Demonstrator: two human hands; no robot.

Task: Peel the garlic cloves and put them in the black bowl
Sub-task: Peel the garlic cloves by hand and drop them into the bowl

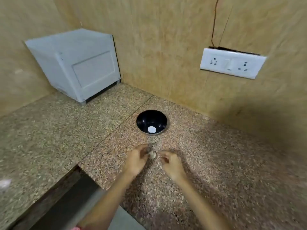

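Status of the task: we judge it to be at an early stage. The black bowl (151, 122) stands on the granite counter (224, 163), beyond the hands and apart from them. At its bottom we see one pale round spot. We cannot tell whether this is a peeled clove or a reflected light. No other content shows in the bowl.

Step in hand: we take it to be the peeling of one clove. The garlic clove (152, 155) is above the counter, between the two hands and nearer to us than the bowl. The left hand (136, 161) has its fingers curled, with the fingertips against the left side of the clove; we read this as a hold on it. The right hand (172, 164) has its fingers curled and narrow, just beside the clove on its right. The frame is blurred here, so we cannot tell whether this hand pinches the skin or holds nothing.

Condition of the clove: a small, pale, beige lump with an uneven outline. It appears to carry some skin, but the blur prevents a firm reading.

Left to do: complete the peel, then place the clove in the bowl. No further cloves show on the counter.
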